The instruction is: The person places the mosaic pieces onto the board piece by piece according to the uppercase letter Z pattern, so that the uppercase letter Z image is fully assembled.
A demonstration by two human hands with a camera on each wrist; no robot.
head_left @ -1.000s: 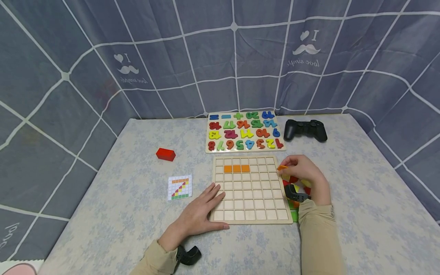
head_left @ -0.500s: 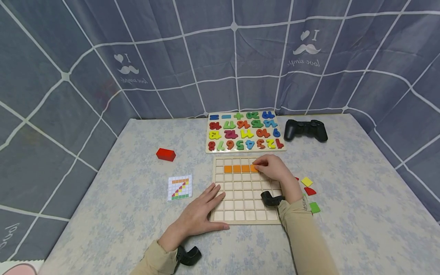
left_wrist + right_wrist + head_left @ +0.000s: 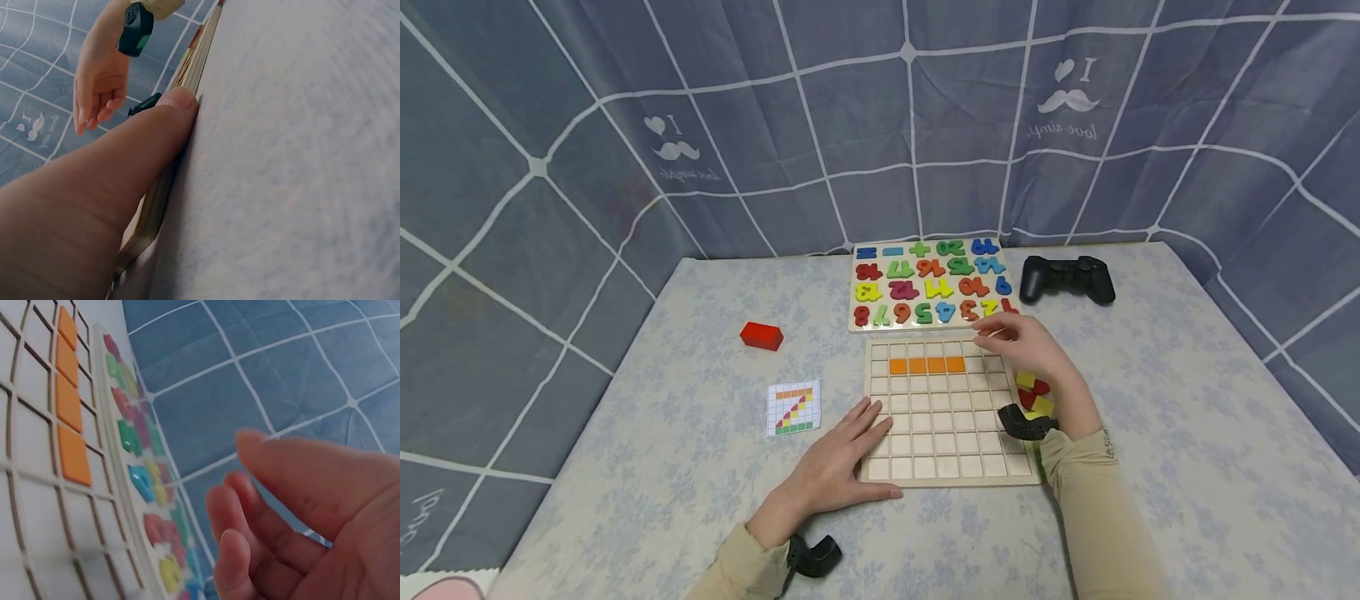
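Observation:
My left hand [image 3: 833, 468] lies with fingers spread over the left edge of a wooden grid board [image 3: 934, 445]; in the left wrist view its thumb [image 3: 153, 134] presses along the board's side. A row of several orange square tiles [image 3: 917, 366] fills part of the board's second row from the back. Above the board's back right corner hovers my right hand [image 3: 1036, 350], holding nothing. In the right wrist view its thumb [image 3: 300, 462] stands apart from the loosely bent fingers. Red, yellow and green tiles [image 3: 1042, 406] lie beside the board, partly hidden by the right wrist.
Behind the grid board lies a number puzzle board [image 3: 887, 329], with a black game controller [image 3: 1067, 279] to its right. On the left are a red block [image 3: 762, 336] and a pattern card [image 3: 793, 408]. A grid-patterned curtain [image 3: 850, 117] hangs behind the table.
The right hand brought an orange tile from the right side to the end of the orange row, let go of it, and moved back up and right. The left hand stayed put.

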